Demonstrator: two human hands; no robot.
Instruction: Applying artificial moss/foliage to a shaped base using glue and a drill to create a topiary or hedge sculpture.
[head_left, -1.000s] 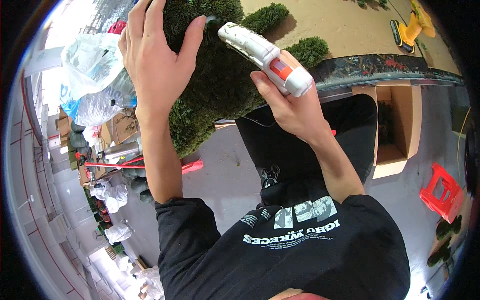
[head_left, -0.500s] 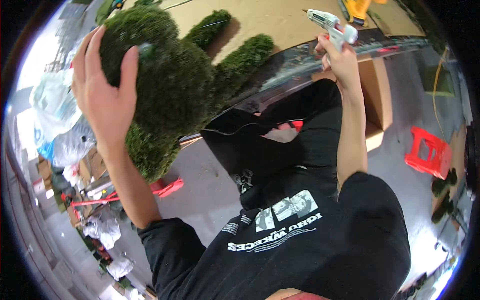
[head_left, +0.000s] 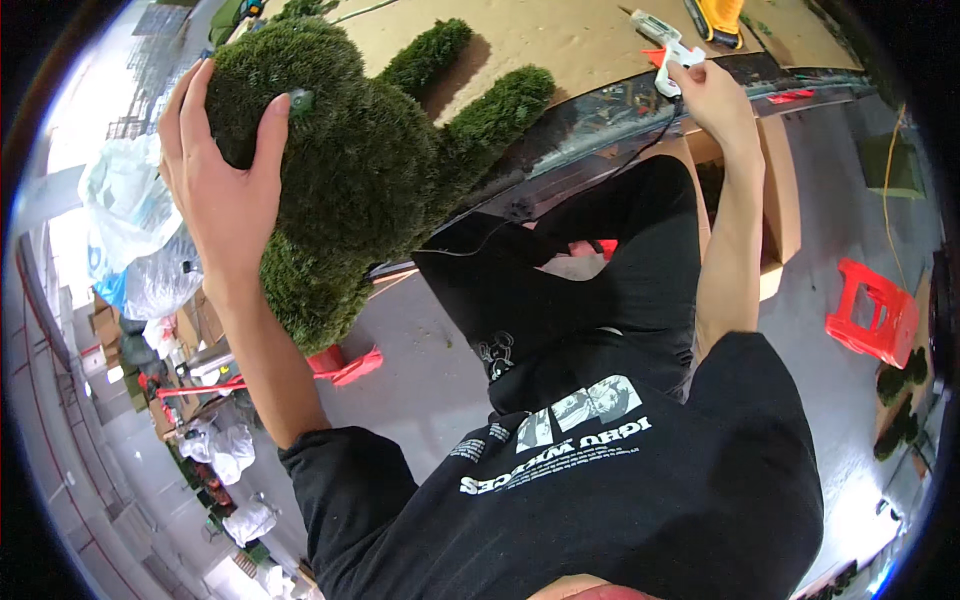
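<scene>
My left hand (head_left: 222, 185) clasps the rounded top of a bushy green artificial-grass figure (head_left: 350, 160), thumb on one side and fingers on the other. A small shiny, greenish round piece (head_left: 299, 101) sits on the grass right by the thumb tip. The figure has limb-like arms stretching over the table. Over the table's near edge, my right hand (head_left: 715, 98) has its fingers closed around the rear of a white hot glue gun (head_left: 668, 55) with an orange trigger. The gun's nozzle points up and left, and a dark cord hangs from it.
Brown cardboard covers the table (head_left: 580, 50). A yellow-and-black power tool (head_left: 717, 22) lies beyond the glue gun. Below the table edge stands an open cardboard box (head_left: 780, 190). A red plastic stool (head_left: 873, 312) is on the floor at right; plastic bags (head_left: 130, 205) are piled at left.
The glue gun has come down toward the table and turned, and my right hand has shifted right onto its rear. My left hand keeps its place on the grass figure.
</scene>
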